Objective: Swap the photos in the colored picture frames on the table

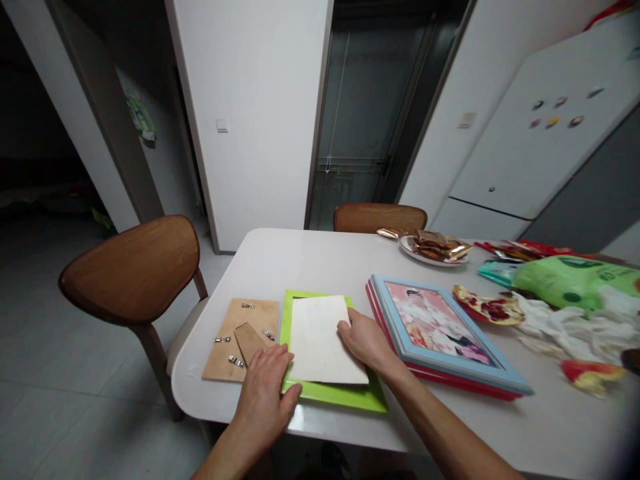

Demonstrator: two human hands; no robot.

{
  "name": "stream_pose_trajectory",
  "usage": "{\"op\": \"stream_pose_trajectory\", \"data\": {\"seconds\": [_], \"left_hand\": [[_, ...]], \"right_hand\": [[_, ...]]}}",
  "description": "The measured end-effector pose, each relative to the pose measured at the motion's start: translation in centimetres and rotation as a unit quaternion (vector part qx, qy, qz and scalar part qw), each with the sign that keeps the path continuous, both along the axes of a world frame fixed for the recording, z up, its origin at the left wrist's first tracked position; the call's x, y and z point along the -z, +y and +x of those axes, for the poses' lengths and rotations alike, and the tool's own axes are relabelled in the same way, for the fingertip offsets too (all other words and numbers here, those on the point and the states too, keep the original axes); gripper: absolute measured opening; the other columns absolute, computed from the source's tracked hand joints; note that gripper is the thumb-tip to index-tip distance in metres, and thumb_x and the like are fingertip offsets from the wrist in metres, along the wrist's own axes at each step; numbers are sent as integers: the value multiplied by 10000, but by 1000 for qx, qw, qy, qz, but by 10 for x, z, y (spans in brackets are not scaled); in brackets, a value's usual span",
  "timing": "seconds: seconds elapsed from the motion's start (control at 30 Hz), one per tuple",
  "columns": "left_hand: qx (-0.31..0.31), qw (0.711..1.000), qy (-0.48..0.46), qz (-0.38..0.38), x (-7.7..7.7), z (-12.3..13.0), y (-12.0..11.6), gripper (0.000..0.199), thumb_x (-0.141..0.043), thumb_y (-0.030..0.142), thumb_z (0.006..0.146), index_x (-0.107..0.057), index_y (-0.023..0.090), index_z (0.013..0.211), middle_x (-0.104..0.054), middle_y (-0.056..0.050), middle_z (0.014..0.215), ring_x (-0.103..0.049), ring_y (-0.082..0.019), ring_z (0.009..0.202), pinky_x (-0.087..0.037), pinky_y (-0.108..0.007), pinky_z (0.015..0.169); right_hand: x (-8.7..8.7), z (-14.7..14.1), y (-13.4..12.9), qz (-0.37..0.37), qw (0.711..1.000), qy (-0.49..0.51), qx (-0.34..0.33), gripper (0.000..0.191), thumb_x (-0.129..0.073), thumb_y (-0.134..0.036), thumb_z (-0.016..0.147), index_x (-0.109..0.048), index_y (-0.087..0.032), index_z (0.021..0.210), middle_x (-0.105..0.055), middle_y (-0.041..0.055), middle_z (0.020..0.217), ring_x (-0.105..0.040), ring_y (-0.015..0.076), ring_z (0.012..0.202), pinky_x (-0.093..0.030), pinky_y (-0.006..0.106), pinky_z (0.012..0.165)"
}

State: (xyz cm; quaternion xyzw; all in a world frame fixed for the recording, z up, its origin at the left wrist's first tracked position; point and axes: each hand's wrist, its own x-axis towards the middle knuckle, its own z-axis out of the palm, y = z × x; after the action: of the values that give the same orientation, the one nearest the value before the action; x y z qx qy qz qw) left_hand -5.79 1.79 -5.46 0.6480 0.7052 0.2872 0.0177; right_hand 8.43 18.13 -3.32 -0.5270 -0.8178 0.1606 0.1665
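A lime-green picture frame (340,395) lies on the table in front of me. On it rests a white sheet (320,340), slightly askew, covering most of the opening. My left hand (267,383) lies on the frame's lower left corner, fingers stretched out and thumb apart. With the thumb on the sheet's right edge and the fingers curled at the side, my right hand (365,339) grips the sheet; its fingertips are partly hidden. Left of the frame is a brown backing board (227,363) with metal clips and a stand flap, partly under my left hand.
Right of the frame stands a stack of picture frames (445,327), light blue on top, red below. Beyond are a plate (407,250) of wrapped snacks, a pomegranate piece (490,308), crumpled tissues (565,327) and a green bag (575,280). Wooden chairs (135,270) flank the table (300,257).
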Motion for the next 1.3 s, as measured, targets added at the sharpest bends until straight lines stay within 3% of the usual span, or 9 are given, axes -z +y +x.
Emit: {"op": "stream_pose_trajectory", "data": {"seconds": [0.2,0.33,0.47,0.6,0.77,0.93,1.03,1.13,1.3], "left_hand": [[19,1000,-17,-8,-5,-2,-5,405,-521,230,698,-501,161,1096,-511,-125,1182,-441,-247,1116,-321,-479,953],[-17,999,-9,-46,-8,-31,-18,492,-535,251,690,-441,163,1164,-418,-131,1269,-353,-253,1185,-266,-490,976],[-101,993,22,-51,3,-68,-34,519,-550,351,688,-444,167,1161,-397,-145,1281,-347,-283,1183,-287,-511,945],[-85,994,41,-57,12,-80,-45,541,-564,350,680,-428,183,1177,-393,-128,1289,-319,-267,1202,-299,-462,960],[-81,995,49,-27,18,-79,-50,505,-555,277,670,-454,179,1155,-419,-120,1272,-357,-266,1180,-323,-442,958],[-91,994,68,5,26,-87,-51,524,-544,277,677,-416,179,1176,-409,-125,1273,-352,-274,1182,-336,-453,948],[-94,990,90,50,16,-87,-48,543,-535,287,691,-374,172,1197,-374,-134,1293,-292,-286,1214,-323,-462,956],[-90,984,113,103,-6,-77,-40,507,-480,251,750,-316,187,1226,-345,-116,1312,-252,-255,1237,-288,-450,985],[-44,984,108,135,-44,-43,-20,553,-490,218,759,-245,190,1254,-327,-109,1321,-261,-230,1236,-295,-427,995]], "right_hand": [[4,1,-8,89,989,-119,17,318,-389,-306,765,-581,-94,901,-554,159,874,-528,234,812,-352,315,679],[5,2,-12,120,987,-103,8,345,-423,-310,756,-552,-108,1004,-545,147,903,-489,245,857,-332,336,707],[-2,-16,-42,115,987,-10,-113,357,-431,-284,766,-519,-156,1087,-541,112,992,-453,214,905,-312,322,756],[-8,-50,-86,95,959,12,-268,344,-464,-395,743,-549,-197,1010,-559,82,941,-437,215,898,-281,357,797],[-7,-78,-110,98,952,1,-290,548,-560,-529,595,-510,-184,1019,-539,106,940,-417,266,911,-255,434,815],[-6,-84,-114,44,951,78,-297,513,-576,-326,597,-468,-195,1081,-524,84,939,-440,225,867,-328,380,762],[-16,-80,-115,37,935,168,-311,481,-528,-232,607,-470,-182,1083,-514,78,986,-445,198,898,-353,355,791],[-31,-64,-110,48,921,230,-310,448,-507,-204,608,-494,-180,1055,-511,80,1045,-446,192,960,-366,363,837],[-46,-22,-94,48,932,258,-250,432,-519,-192,614,-531,-161,1045,-544,89,1062,-488,197,985,-391,374,874]]}}
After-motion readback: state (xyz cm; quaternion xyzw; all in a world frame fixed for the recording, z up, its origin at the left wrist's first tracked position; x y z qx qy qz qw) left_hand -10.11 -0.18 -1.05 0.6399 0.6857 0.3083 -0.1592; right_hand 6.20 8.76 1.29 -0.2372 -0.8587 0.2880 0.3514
